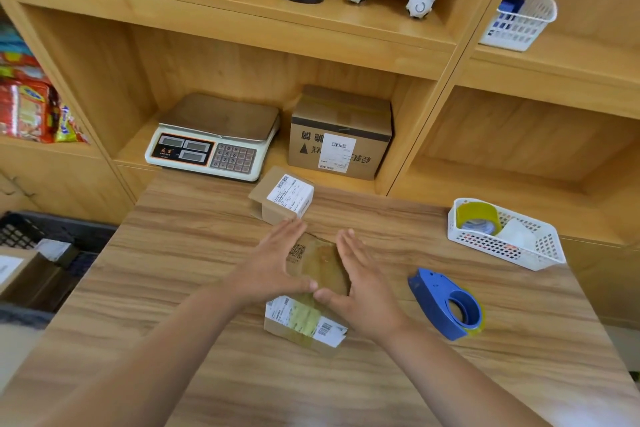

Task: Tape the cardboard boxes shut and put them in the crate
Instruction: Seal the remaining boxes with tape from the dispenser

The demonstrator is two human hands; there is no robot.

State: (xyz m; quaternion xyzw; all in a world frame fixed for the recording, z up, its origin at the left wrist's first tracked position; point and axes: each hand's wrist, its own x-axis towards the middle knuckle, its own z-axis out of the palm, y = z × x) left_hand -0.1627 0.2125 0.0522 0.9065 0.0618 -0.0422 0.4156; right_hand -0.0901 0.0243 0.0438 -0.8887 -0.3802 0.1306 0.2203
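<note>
Small brown cardboard box (317, 263), yellowish tape across its top, mid wooden table (207, 253); long axis runs away from the person. Left hand (273, 265) and right hand (363, 284) flank it, fingers straight, thumbs meeting on top. Black plastic crate (20, 232) sits far left, so the left hand is nearer.

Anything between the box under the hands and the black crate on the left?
Nothing visible. The box sits under the left hand and right hand; the crate is down to the left. The second small box lies behind, the tape dispenser to the right, both off that path.
</note>
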